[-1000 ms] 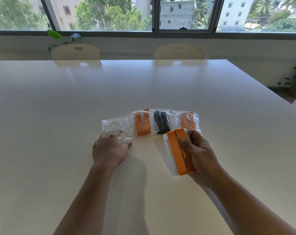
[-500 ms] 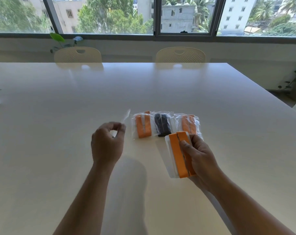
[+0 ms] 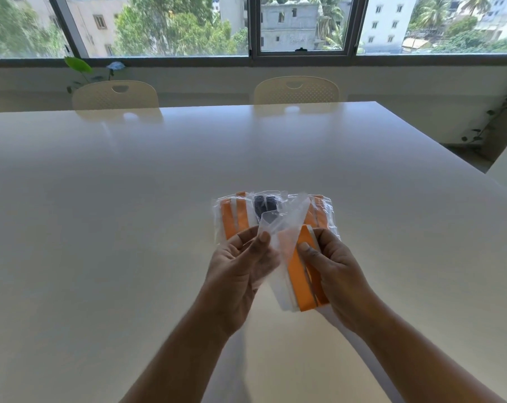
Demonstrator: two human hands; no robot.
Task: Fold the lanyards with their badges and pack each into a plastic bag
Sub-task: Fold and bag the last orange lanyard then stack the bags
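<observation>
Head view: left fingers (image 3: 263,241) pinch plastic bag (image 3: 288,218), right fingers (image 3: 306,248) grip orange lanyard (image 3: 300,282).

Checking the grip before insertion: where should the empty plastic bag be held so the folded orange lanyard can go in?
Probably pinch the plastic bag at its left edge, coming from the left, as the left hand does. The film is limp, so only a pinch holds it, and this leaves its right side free for the folded orange lanyard in the right hand.
</observation>
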